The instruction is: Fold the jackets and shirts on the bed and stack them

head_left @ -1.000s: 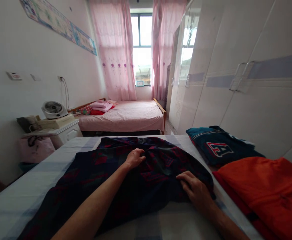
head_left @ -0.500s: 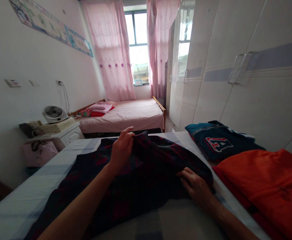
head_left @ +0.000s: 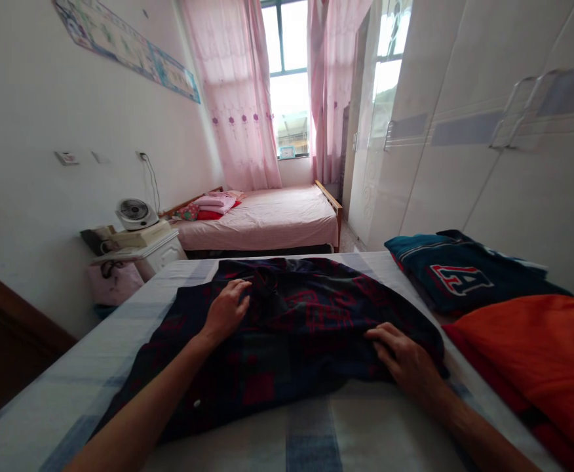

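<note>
A dark shirt [head_left: 272, 354] with navy, green and red checks lies spread and rumpled before me, a small white button [head_left: 197, 404] near its front edge. My left hand [head_left: 225, 309] rests at the far-left part of the shirt, beside the bunched collar area. Its fingers are slightly bent and apart, with no cloth visibly pinched. On the shirt's right part, my right hand [head_left: 407, 364] has its fingertips closed on a fold of the fabric; the exact grip is partly hidden.
The shirt lies on a bed with a white-and-blue checked sheet [head_left: 311, 436]. To the right are a teal garment [head_left: 457, 272] with a letter A and an orange garment [head_left: 542, 354]. A pink bed [head_left: 277, 216], wardrobe [head_left: 464, 131] and fan [head_left: 137, 213] stand beyond.
My left hand has lowered and let go of the raised cloth, which now lies flatter. My right hand stays at the shirt's right part. The view has shifted left.
</note>
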`<state>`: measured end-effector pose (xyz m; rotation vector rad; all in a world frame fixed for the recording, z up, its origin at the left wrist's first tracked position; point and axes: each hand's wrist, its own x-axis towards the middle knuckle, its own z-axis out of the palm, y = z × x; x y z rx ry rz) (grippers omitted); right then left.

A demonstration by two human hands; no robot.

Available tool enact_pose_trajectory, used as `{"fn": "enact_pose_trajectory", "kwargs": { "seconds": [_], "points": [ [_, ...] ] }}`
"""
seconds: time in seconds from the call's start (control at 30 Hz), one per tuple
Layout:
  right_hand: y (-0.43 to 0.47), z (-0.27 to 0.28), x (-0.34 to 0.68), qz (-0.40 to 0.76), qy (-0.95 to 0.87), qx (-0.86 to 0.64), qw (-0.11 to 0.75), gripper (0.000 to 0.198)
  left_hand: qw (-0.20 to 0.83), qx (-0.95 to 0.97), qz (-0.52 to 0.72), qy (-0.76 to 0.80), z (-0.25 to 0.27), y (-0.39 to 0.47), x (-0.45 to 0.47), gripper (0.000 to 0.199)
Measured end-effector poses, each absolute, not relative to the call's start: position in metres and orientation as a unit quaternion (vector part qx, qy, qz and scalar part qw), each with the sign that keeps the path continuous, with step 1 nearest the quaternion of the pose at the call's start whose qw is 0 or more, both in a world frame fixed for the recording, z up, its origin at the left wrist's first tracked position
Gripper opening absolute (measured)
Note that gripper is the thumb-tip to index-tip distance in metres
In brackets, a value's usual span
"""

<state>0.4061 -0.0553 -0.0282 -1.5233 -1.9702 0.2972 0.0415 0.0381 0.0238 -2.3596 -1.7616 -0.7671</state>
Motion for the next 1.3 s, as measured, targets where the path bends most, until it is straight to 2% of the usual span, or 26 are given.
{"fn": "enact_pose_trajectory", "kwargs": {
  "seconds": [0.17,0.3,0.57,0.73,0.8,0.93,1.03,1.2,1.3],
  "points": [
    [-0.056,-0.026,0.405,0.116,-0.744,-0.581,0.31,0.026,0.041,-0.828,-0.214,-0.516,0.027,0.086,0.063,0.042],
    [-0.057,-0.026,0.405,0.121,-0.747,-0.579,0.305,0.026,0.021,-0.857,-0.172,-0.485,0.031,0.094,0.067,0.011],
    [-0.058,-0.029,0.407,0.121,-0.746,-0.581,0.302,0.025,0.034,-0.84,-0.184,-0.509,0.05,0.075,0.027,0.035],
    [-0.054,-0.033,0.408,0.107,-0.745,-0.585,0.301,0.025,0.018,-0.885,-0.139,-0.443,0.037,0.072,0.055,0.046],
    [-0.054,-0.033,0.408,0.098,-0.746,-0.585,0.301,0.025,0.01,-0.885,-0.137,-0.445,0.029,0.076,0.068,0.044],
    [-0.055,-0.033,0.407,0.094,-0.747,-0.587,0.296,0.026,-0.022,-0.857,-0.175,-0.484,0.027,0.082,0.074,0.018],
    [-0.057,-0.031,0.406,0.096,-0.75,-0.583,0.297,0.026,-0.062,-0.822,-0.232,-0.517,0.047,0.077,0.054,0.01],
    [-0.056,-0.032,0.408,0.092,-0.756,-0.575,0.299,0.025,-0.149,-0.728,-0.342,-0.575,0.089,0.037,-0.005,0.036],
    [-0.055,-0.035,0.41,0.088,-0.751,-0.571,0.321,0.023,-0.201,-0.64,-0.411,-0.618,0.088,0.004,-0.037,0.039]
  ]
}}
